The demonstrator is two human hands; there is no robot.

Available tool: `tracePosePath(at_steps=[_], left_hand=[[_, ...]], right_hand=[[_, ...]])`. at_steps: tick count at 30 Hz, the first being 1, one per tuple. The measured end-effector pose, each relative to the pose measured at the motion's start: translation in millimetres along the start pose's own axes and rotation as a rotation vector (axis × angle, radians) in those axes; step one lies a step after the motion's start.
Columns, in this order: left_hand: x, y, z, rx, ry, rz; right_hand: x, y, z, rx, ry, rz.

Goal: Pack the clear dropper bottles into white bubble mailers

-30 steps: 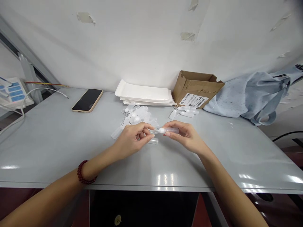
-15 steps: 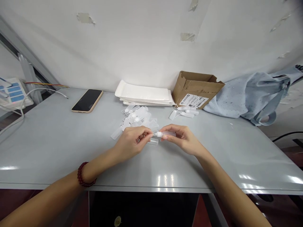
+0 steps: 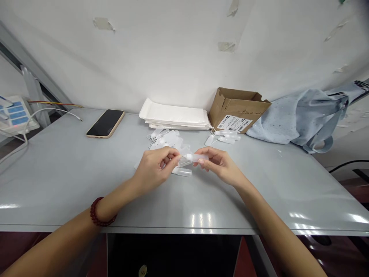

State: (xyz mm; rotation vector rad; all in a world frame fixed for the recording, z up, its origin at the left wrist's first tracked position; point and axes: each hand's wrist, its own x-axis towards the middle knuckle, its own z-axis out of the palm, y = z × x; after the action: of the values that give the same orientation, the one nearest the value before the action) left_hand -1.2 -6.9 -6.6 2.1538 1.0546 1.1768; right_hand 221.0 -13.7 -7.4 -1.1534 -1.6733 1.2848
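Leftward we've shifted the small bottle [image 3: 196, 157] above the table [image 3: 72, 181], right hand [image 3: 221, 165] gripping its body, left hand [image 3: 154, 165] pinching its tip; likely light and squeezable, best held gently mid-body

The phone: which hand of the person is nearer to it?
Left. The left hand is to the right of the phone and closer to the person; the right hand is farther right.

tube pile [image 3: 170, 139] partly behind hands [image 3: 154, 166]; blue cloth [image 3: 298, 115] cut off right.
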Motion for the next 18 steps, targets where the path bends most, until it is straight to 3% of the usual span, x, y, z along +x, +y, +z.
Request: tracePosePath(at_steps=[5,8,12,18], left_hand=[[5.8,-3.0,-9.7,-0.019,0.215,-0.185],[7.8,-5.2,-11.9,0.028,0.228,-0.227],[7.7,-8.5,-10.9,0.095,0.156,-0.298],[8.6,-9.4,-10.8,0.100,0.084,-0.393]], right_hand=[[7.7,13.6,-22.0,-0.151,0.315,-0.037],[12.9,27.2,-38.3,-0.448,0.458,-0.072],[20.3,46.9,-49.6,-0.705,0.469,-0.110],[37.0,66.9,-43.0,-0.924,0.475,-0.110]])
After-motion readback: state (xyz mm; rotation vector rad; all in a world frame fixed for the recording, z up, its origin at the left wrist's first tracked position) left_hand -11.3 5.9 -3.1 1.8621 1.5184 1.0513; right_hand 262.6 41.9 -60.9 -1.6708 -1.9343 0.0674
